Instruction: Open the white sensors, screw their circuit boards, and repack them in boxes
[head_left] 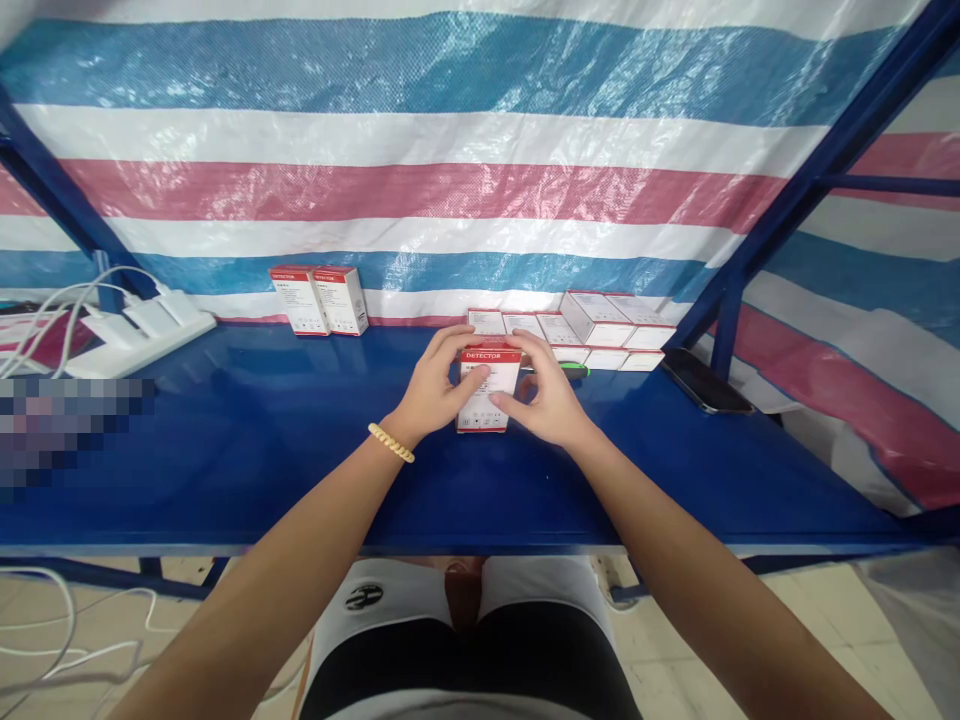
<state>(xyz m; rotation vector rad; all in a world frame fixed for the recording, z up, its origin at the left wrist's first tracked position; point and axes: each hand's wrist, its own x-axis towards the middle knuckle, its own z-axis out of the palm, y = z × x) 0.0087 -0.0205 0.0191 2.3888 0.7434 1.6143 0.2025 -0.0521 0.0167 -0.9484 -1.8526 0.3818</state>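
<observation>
A white and red box (480,408) marked DETECTOR stands upright on the blue table, near its middle. My left hand (441,388) grips its left side, with the thumb on the front face and the fingers up at the top edge. On the other side, my right hand (551,400) closes round the right edge, its thumb also on the front. Both hands hold this one box, and its back is hidden. Just behind my right hand lies a dark tool with a green edge (574,370), partly covered.
Several white boxes (600,318) are stacked at the back right, beside a black phone (705,382). Two more DETECTOR boxes (300,305) stand at the back left. A white power strip (142,340) with plugs and cables sits further left. Striped sheeting (420,190) hangs behind the table.
</observation>
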